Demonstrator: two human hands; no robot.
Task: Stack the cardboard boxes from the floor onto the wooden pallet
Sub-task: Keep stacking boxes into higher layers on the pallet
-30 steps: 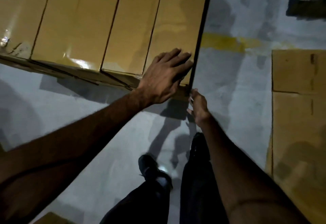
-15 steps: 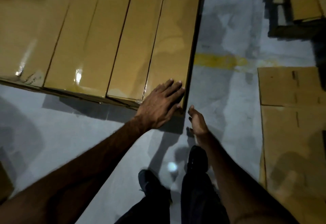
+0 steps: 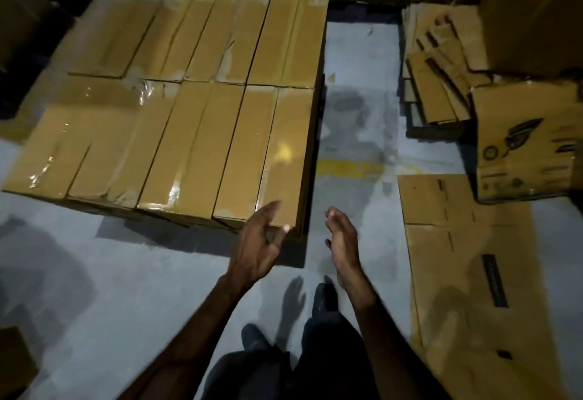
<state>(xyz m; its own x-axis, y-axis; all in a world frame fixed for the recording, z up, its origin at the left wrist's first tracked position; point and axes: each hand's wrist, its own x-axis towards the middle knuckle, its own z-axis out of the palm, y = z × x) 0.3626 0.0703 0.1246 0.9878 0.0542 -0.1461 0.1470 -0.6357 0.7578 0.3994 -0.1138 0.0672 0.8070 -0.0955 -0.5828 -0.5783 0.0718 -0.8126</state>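
My dark shoes were half lost in shadow below. My left hand (image 3: 257, 248) hung released, fingers loose, just off the near right corner of the tan, tape-sealed cardboard boxes (image 3: 189, 134); my right hand (image 3: 342, 238) was slack beside it, holding nothing. Whatever bore the boxes stayed hidden beneath them. Flattened brown cardboard sheets (image 3: 467, 273) lay to the right.

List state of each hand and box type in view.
left hand: open, holds nothing
right hand: open, holds nothing
stacked boxes: taped shut, in flat rows
printed box: upright on floor
flattened cardboard: flat on floor
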